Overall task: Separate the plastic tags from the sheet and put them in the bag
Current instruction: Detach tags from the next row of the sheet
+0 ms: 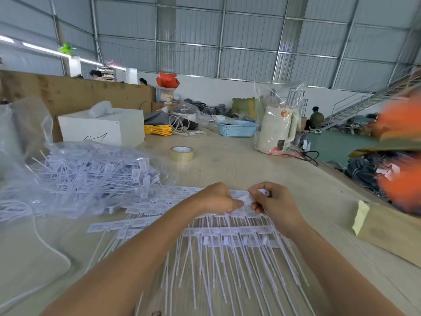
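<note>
White plastic, thin and bendy: my right hand [273, 201] has its fingertips [256, 194] pinched on one tag [264, 192], while my left hand [218, 198] is curled shut, thumb pressing the sheet [227, 233] flat just beside it. More joined rows fan back toward my wrists. The bag [75, 174] of loose tags lies well off beyond my left knuckles. If I twist too sharply, I reckon the tail could snap or a neighbour tear away with it. Carrying the tag across, I might drop it short among the strips lying beside the bag's mouth
</note>
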